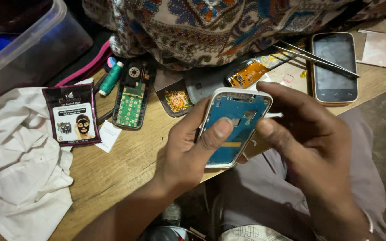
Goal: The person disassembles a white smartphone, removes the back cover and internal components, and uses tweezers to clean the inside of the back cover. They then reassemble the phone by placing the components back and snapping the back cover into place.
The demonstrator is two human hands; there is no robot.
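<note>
Opened phone shell (234, 127), white-rimmed with a blue circuit board showing inside, sits in the middle of the view above the edge of a wooden table (126, 156). The left hand (188, 147) is clamped around it from the side, thumb pressed flat on the board. The right hand (309, 143) is closed beside it, fingers pinching a thin white stick (273, 115) whose tip meets the shell's right edge. On the table behind lie a bare green keypad board (129, 107), a teal thread spool (111, 78), a dark sachet (72, 115), a white cloth (23, 165), metal tweezers (318, 60) resting across a black touchscreen phone (334, 67), and an orange flex part (249, 73)
</note>
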